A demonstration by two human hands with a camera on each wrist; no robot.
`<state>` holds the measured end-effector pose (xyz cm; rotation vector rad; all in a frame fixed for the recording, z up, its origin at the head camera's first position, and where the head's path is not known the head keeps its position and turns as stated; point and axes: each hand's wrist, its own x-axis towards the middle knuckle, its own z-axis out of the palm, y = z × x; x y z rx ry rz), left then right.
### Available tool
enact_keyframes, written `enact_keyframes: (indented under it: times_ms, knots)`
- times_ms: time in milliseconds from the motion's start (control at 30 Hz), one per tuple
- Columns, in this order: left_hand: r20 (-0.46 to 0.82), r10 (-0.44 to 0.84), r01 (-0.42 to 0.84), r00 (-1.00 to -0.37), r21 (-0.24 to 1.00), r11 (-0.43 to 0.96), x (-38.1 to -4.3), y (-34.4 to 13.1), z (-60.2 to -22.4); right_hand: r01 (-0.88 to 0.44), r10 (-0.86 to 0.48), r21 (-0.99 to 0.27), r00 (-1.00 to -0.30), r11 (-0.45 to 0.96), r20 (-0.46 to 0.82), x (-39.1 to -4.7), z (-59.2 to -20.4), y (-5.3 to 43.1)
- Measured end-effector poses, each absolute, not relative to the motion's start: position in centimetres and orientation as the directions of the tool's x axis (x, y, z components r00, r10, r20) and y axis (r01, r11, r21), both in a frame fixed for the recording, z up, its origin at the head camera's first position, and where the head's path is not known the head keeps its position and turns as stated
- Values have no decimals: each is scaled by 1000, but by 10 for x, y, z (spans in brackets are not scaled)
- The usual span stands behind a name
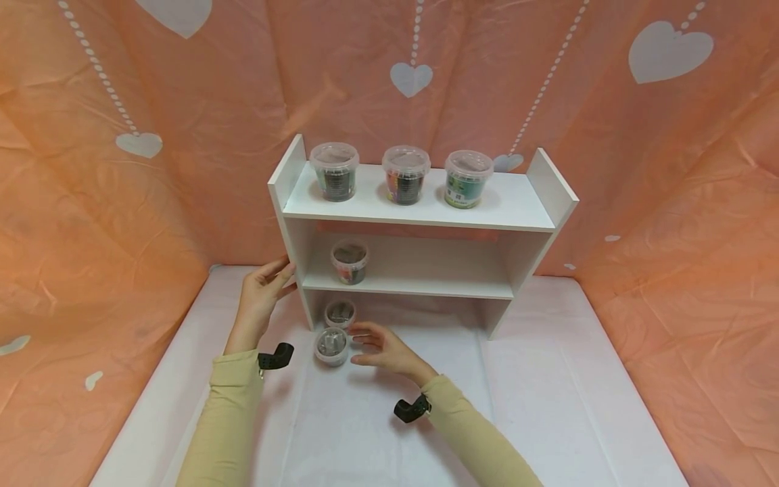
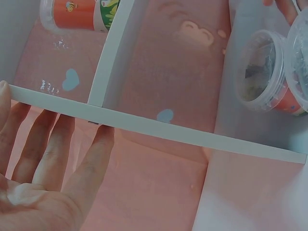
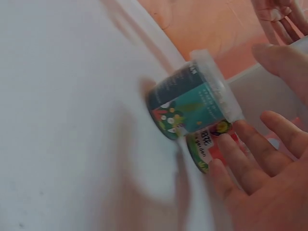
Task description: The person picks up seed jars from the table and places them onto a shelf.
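My left hand (image 1: 262,291) is at the left side panel of a white shelf unit (image 1: 420,291); in the left wrist view the extended fingers (image 2: 55,154) touch the panel's edge. Beside the bottom level, my right hand (image 1: 386,348) has its fingers spread and holds nothing. Nearest to it is a lidded plastic cup (image 1: 332,343) with a dark and teal label, upright on the table in front of the unit. Just behind that cup stands a second lidded cup (image 1: 339,312) with a red label, partly hidden in the right wrist view by the first cup and the fingers.
On the top shelf stand three lidded cups, the left (image 1: 335,172), the middle (image 1: 406,176) and the right (image 1: 467,179). Another cup (image 1: 350,262) sits at the left of the middle shelf. An orange curtain (image 1: 243,101) with white hearts surrounds the white tabletop (image 1: 548,406).
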<state>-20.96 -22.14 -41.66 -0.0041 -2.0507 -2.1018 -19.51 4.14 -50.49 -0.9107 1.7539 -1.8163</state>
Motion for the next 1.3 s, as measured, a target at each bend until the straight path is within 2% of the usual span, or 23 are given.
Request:
enact_keyframes:
  times_ms: [600, 1300]
  knots:
    - [153, -138, 157, -978, 987, -15, -209, -222, -417, -153, -700, -988, -702, -35, 134, -192, -516, 27]
    - [155, -134, 160, -979, 987, -29, -211, -223, -420, -223, -522, -975, -831, -9, 194, -183, -531, 4]
